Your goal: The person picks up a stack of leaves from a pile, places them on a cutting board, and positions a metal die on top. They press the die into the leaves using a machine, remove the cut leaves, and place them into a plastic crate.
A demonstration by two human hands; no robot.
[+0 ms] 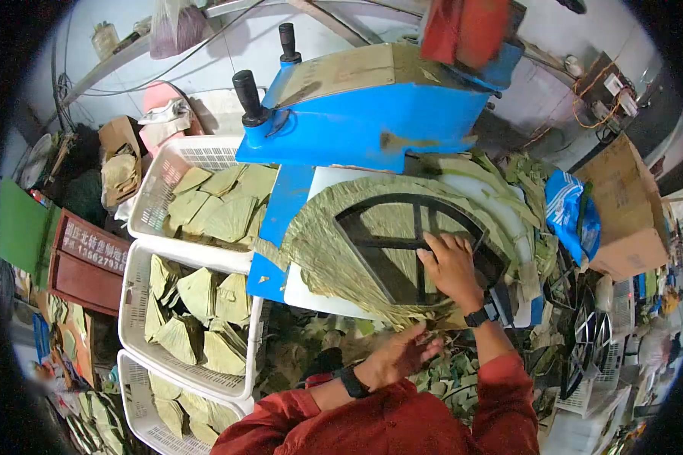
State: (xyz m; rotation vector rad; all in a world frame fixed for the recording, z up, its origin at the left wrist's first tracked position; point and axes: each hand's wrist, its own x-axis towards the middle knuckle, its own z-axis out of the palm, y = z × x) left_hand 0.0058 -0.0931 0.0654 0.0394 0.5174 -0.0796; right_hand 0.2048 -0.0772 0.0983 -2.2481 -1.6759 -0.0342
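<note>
My right hand (451, 265) grips the inner bars of a black fan-shaped cutting die (376, 244). The die lies on a stack of large dried green leaves (319, 250), which rests on a white board (303, 292). In front of the board's near edge is my left hand (402, 356), fingers apart and holding nothing, close to the lower rim of the leaf stack. Just beyond the leaves stands a blue press machine (432, 114) with two black knobs.
White plastic baskets (254, 322) on the left hold cut leaf pieces (197, 294). Leaf scraps (451, 379) lie below the board. To the right are a blue plastic bag (573, 216), a cardboard box (622, 205) and other black metal frames (588, 334).
</note>
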